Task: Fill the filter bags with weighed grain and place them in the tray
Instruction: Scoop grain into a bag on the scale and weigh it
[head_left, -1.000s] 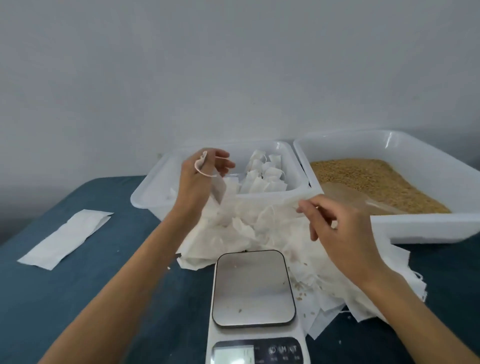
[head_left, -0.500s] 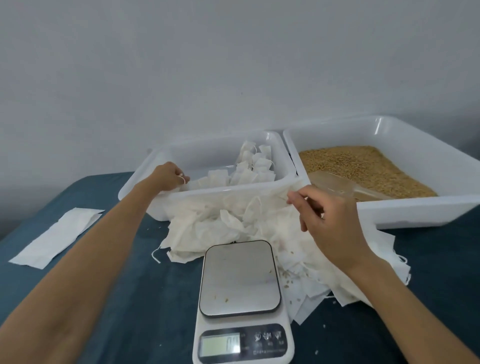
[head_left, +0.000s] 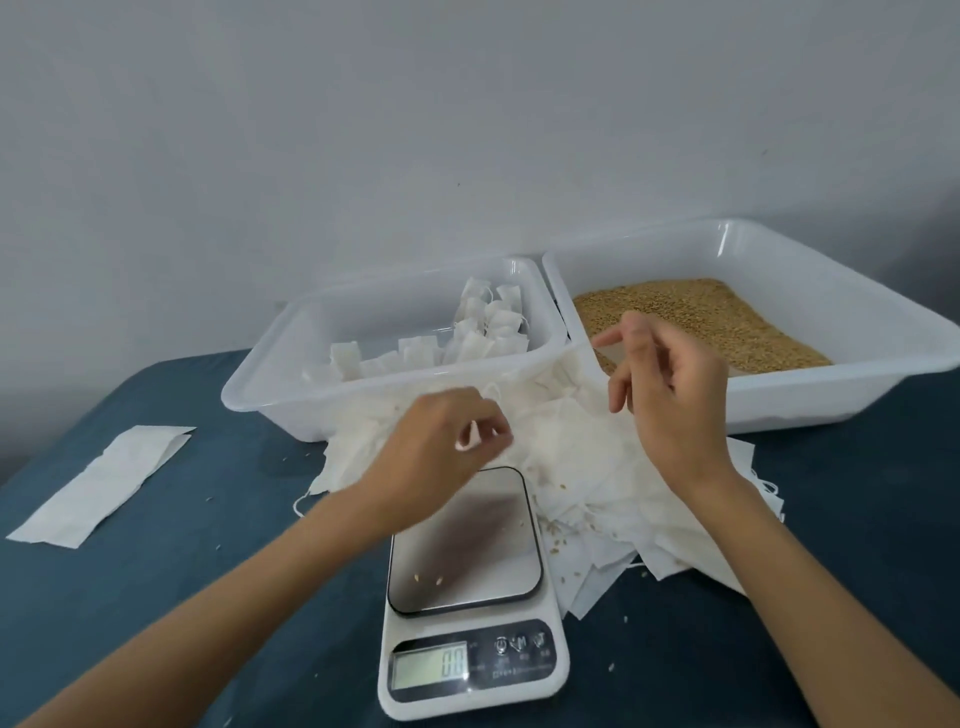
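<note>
A: Hand states?
B: I logged left hand (head_left: 447, 441) pinching a bag string over the empty filter bags (head_left: 582, 462); right hand (head_left: 670, 384) fingers loosely curled, whether pinching, I couldn't tell.
A: Filled bags?
B: In the tray (head_left: 270, 384), beside the grain (head_left: 696, 317). Scale (head_left: 467, 540) bare.

Your table (head_left: 156, 597) wears a dark teal cloth. At its near middle stands the scale (head_left: 470, 597). Just behind the scale lies a heap of empty filter bags (head_left: 597, 467); behind that heap, two white trays (head_left: 270, 400) sit side by side. Far left of the scale lies a folded white paper strip (head_left: 98, 486). Stray grains (head_left: 612, 666) dot the cloth beside the scale.
</note>
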